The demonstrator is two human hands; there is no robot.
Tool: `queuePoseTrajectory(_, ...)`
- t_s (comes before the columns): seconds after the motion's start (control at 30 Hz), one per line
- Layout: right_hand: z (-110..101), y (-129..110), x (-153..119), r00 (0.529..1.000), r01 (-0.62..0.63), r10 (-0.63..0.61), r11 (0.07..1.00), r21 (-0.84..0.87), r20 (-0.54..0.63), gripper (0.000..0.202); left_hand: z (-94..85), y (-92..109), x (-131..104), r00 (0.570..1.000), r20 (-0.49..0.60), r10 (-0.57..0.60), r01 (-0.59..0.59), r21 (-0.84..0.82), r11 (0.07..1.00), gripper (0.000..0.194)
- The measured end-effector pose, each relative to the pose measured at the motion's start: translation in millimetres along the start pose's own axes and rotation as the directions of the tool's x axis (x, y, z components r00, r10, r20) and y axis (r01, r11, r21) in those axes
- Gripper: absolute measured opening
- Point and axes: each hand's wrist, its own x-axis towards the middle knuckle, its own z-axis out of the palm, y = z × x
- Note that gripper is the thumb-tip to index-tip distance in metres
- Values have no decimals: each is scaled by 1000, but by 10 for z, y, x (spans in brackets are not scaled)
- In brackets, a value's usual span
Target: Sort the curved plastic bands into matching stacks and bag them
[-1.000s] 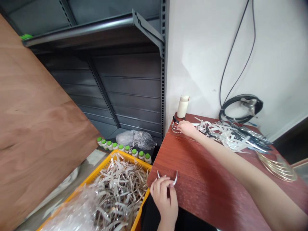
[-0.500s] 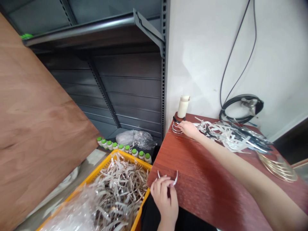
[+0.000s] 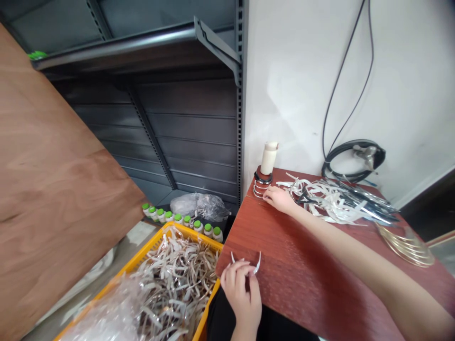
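Note:
My left hand (image 3: 242, 289) is closed on a curved silvery band (image 3: 257, 266) at the table's near left corner; the band's two pointed ends show beyond my fingers. At the far left corner of the red-brown table (image 3: 284, 241), my right hand (image 3: 279, 198) has its fingertips pressed together at a row of curved metal bands (image 3: 258, 190). Whether it grips one of them is too small to tell. Just behind the bands stands a cream cylinder (image 3: 269, 158) with a black ring (image 3: 263, 178) at its base.
White strips (image 3: 332, 203) and dark shiny bands lie along the wall, with gold bands (image 3: 405, 246) at the right. A yellow crate (image 3: 209, 303) of wrapped bands stands left of the table. Green-capped bottles (image 3: 177, 218) line the shelf floor; coiled cable (image 3: 332, 158) hangs behind.
My right hand has drawn back slightly from the cylinder, so more of the black ring shows. My left hand still holds its band. The whole view has shifted a little.

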Motion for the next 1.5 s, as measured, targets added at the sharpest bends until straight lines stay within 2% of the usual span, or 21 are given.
queuePoseTrajectory(0.5, -76, -149, 6, 1000, 2, -3, 999, -35, -27, 28, -9, 6, -3, 1000, -4, -2, 2, 7, 1000, 15)
queuePoseTrajectory(0.8, -3, -110, -8, 1000, -1, 0, 1000, -27, -31, 15, -23, 17, 12, 1000, -4, -10, 10, 35, 999, 16)
queuePoseTrajectory(0.97, 43, -55, 19, 995, -47, 49, 999, 27, -84, 34, -15, 2, 0, 1000, -4, -6, 6, 18, 1000, 15)
queuePoseTrajectory(1.1, 105, 0, 73, 995, -56, 62, 996, 72, -84, 45, -13, 8, 7, 1000, -7, -5, 5, 15, 1000, 15)
queuePoseTrajectory(1.5, 238, 44, 159, 999, -6, 14, 988, 153, -51, 38, -20, 11, -3, 1000, -2, -8, 8, 26, 1000, 16)
